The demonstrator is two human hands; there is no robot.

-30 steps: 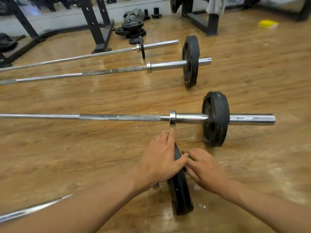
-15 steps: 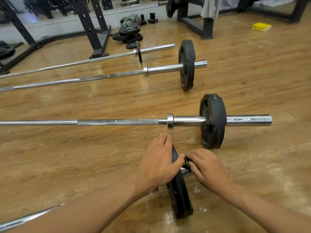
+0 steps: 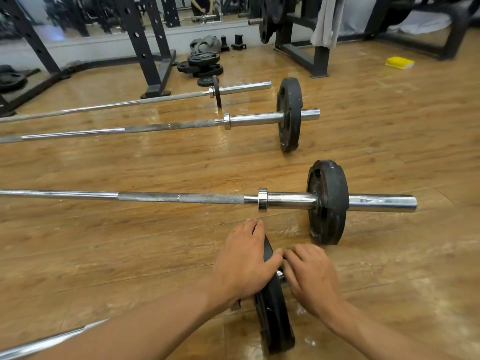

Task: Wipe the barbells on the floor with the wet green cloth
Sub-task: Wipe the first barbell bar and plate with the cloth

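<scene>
Floor open right of hands and between bars; rack and loose plates along far edge. At bottom, near barbell, plate upright. Left hand gripped plate rim, thumb over right face. Right hand touched left thumb, fingers curled over chrome sleeve just right of plate. Second barbell just ahead of fingertips; third barbell and fourth barbell beyond. Plate markings too small to read.

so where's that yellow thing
Head view, far upper right: the yellow thing lies on the wooden floor, right of the rack with the towel.
</scene>
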